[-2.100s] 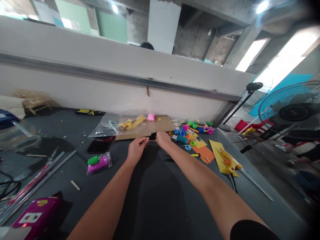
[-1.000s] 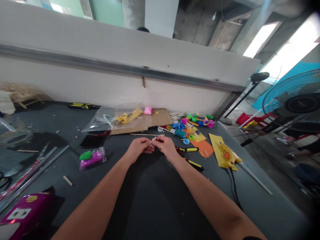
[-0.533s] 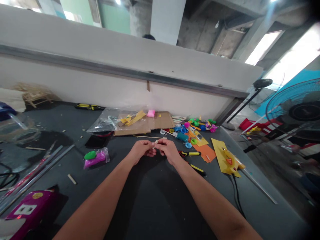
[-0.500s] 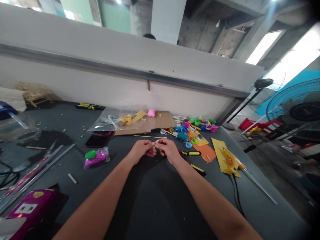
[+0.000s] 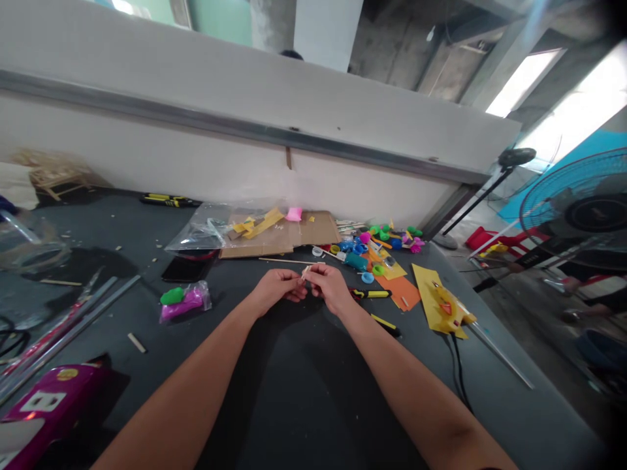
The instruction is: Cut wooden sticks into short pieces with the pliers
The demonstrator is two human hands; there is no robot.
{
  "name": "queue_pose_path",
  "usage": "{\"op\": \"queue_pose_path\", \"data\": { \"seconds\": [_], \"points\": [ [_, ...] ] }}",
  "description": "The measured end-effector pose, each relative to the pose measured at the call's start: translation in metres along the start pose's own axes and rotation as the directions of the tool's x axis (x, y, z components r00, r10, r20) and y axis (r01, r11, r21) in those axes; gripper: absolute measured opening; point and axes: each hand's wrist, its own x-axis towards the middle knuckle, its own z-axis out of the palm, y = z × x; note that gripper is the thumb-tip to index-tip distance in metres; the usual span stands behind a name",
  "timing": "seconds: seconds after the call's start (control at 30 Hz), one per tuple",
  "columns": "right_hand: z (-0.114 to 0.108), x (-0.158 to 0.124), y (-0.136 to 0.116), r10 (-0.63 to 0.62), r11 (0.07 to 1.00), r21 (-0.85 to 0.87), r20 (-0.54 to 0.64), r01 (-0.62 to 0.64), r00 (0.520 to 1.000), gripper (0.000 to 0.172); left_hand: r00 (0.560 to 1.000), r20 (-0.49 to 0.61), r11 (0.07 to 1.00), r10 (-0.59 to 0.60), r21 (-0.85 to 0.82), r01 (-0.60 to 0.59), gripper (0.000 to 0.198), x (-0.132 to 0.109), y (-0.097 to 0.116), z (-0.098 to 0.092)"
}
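On the dark workbench top (image 5: 294, 398), front centre: left hand (image 5: 274, 288) and right hand (image 5: 329, 287) together, fingertips meeting on a short wooden stick piece (image 5: 306, 271). Piece pinched between both hands, one end angled up and out of the grip. Finer grip detail too small to read.

Just beyond the hands, a long thin wooden stick (image 5: 289, 261) flat on the bench, no contact with either hand. Past that, a flattened cardboard sheet (image 5: 318, 230) carrying yellow strips (image 5: 259, 223) and a pink piece (image 5: 294, 214), with a clear plastic bag (image 5: 196, 230) along its left side.

Right of the right hand: yellow-and-black utility knife (image 5: 371, 294) close by, a second one (image 5: 386, 325) just below. Further out, a teal roll (image 5: 355, 262), a heap of colourful plastic parts (image 5: 386, 245), an orange card (image 5: 399, 294), a yellow sheet (image 5: 435, 303).

Left of the left hand: black phone (image 5: 186, 269), bag of green and magenta clay (image 5: 183, 301), metal rods (image 5: 63, 333), magenta box (image 5: 49, 401) at the near corner.

Far right, past the bench edge: standing fan (image 5: 578, 212). Behind everything: white wall (image 5: 147, 143) with a metal rail (image 5: 245, 130).
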Motion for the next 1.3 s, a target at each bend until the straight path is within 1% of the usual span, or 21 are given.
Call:
{"op": "queue_pose_path", "data": {
  "seconds": [0.1, 0.13, 0.17, 0.2, 0.23, 0.27, 0.3, 0.33, 0.37, 0.4, 0.43, 0.57, 0.63, 0.73, 0.8, 0.87, 0.93, 1.03, 1.13, 1.2, 1.3],
  "points": [
    [-0.004, 0.002, 0.001, -0.070, 0.986, -0.152, -0.016, 0.067, 0.997, 0.019, 0.998, -0.050, 0.987, 0.043, 0.154, -0.035, 0.024, 0.002, -0.004, 0.003],
    [-0.005, 0.003, 0.001, -0.100, 0.970, -0.224, -0.021, 0.093, 0.995, 0.019, 0.994, -0.074, 0.967, 0.086, 0.244, -0.066, 0.024, 0.002, -0.004, 0.004],
    [-0.006, 0.003, 0.001, -0.133, 0.948, -0.296, -0.023, 0.120, 0.991, 0.018, 0.983, -0.097, 0.926, 0.157, 0.360, -0.112, 0.023, 0.001, -0.004, 0.005],
    [-0.008, 0.003, 0.001, -0.169, 0.919, -0.364, -0.019, 0.151, 0.985, 0.016, 0.960, -0.112, 0.854, 0.256, 0.492, -0.170, 0.023, 0.001, -0.004, 0.005],
    [-0.008, 0.003, 0.001, -0.211, 0.886, -0.424, -0.010, 0.187, 0.977, 0.014, 0.923, -0.102, 0.748, 0.371, 0.621, -0.233, 0.021, 0.000, -0.004, 0.005],
    [-0.008, 0.003, 0.001, -0.254, 0.851, -0.474, 0.005, 0.226, 0.967, 0.012, 0.874, -0.065, 0.625, 0.481, 0.725, -0.290, 0.019, 0.000, -0.003, 0.005],
    [-0.008, 0.003, 0.001, -0.293, 0.816, -0.516, 0.024, 0.262, 0.956, 0.011, 0.822, -0.018, 0.509, 0.569, 0.793, -0.335, 0.017, 0.000, -0.003, 0.004],
    [-0.008, 0.002, 0.002, -0.322, 0.783, -0.550, 0.042, 0.291, 0.946, 0.010, 0.780, 0.026, 0.423, 0.625, 0.829, -0.367, 0.016, 0.001, -0.004, 0.002],
    [-0.008, 0.001, 0.003, -0.338, 0.755, -0.579, 0.056, 0.307, 0.939, 0.010, 0.755, 0.058, 0.371, 0.653, 0.845, -0.385, 0.016, 0.002, -0.004, 0.001],
    [-0.007, 0.000, 0.004, -0.342, 0.734, -0.604, 0.066, 0.310, 0.937, 0.010, 0.751, 0.076, 0.347, 0.656, 0.853, -0.390, 0.016, 0.003, -0.006, 0.000],
    [-0.007, -0.001, 0.005, -0.336, 0.717, -0.627, 0.073, 0.305, 0.939, 0.010, 0.759, 0.083, 0.337, 0.646, 0.861, -0.381, 0.015, 0.005, -0.008, -0.001],
    [-0.007, -0.003, 0.009, -0.287, 0.642, -0.718, 0.099, 0.268, 0.953, 0.009, 0.825, 0.086, 0.306, 0.559, 0.903, -0.301, 0.011, 0.007, -0.014, -0.003],
    [-0.006, -0.005, 0.009, -0.282, 0.615, -0.743, 0.107, 0.265, 0.953, 0.008, 0.851, 0.084, 0.298, 0.518, 0.915, -0.272, 0.011, 0.006, -0.015, -0.004],
    [-0.004, -0.008, 0.008, -0.281, 0.634, -0.729, 0.095, 0.259, 0.955, 0.012, 0.873, 0.082, 0.307, 0.481, 0.917, -0.255, 0.014, 0.005, -0.016, -0.004],
    [-0.003, -0.010, 0.008, -0.260, 0.666, -0.709, 0.073, 0.234, 0.963, 0.015, 0.880, 0.076, 0.323, 0.468, 0.913, -0.251, 0.015, 0.004, -0.016, -0.005],
    [-0.003, -0.011, 0.008, -0.256, 0.670, -0.706, 0.071, 0.230, 0.964, 0.012, 0.885, 0.075, 0.336, 0.459, 0.907, -0.252, 0.015, 0.004, -0.016, -0.006],
    [-0.004, -0.012, 0.007, -0.289, 0.626, -0.733, 0.099, 0.266, 0.952, 0.008, 0.887, 0.079, 0.345, 0.455, 0.903, -0.257, 0.015, 0.004, -0.016, -0.006],
    [-0.004, -0.011, 0.006, -0.342, 0.512, -0.793, 0.164, 0.330, 0.925, 0.008, 0.879, 0.069, 0.358, 0.473, 0.896, -0.263, 0.015, 0.002, -0.015, -0.004],
    [-0.004, -0.010, 0.004, -0.342, 0.424, -0.833, 0.217, 0.356, 0.914, 0.009, 0.854, 0.008, 0.376, 0.520, 0.896, -0.238, 0.014, 0.001, -0.014, -0.001],
    [-0.003, -0.009, 0.004, -0.338, 0.400, -0.842, 0.231, 0.361, 0.912, 0.009, 0.845, -0.029, 0.386, 0.535, 0.898, -0.213, 0.013, 0.001, -0.014, 0.000],
    [-0.003, -0.006, 0.004, -0.324, 0.420, -0.840, 0.215, 0.344, 0.921, 0.008, 0.857, -0.023, 0.391, 0.515, 0.896, -0.210, 0.009, 0.003, -0.015, -0.001]
  ]
}}
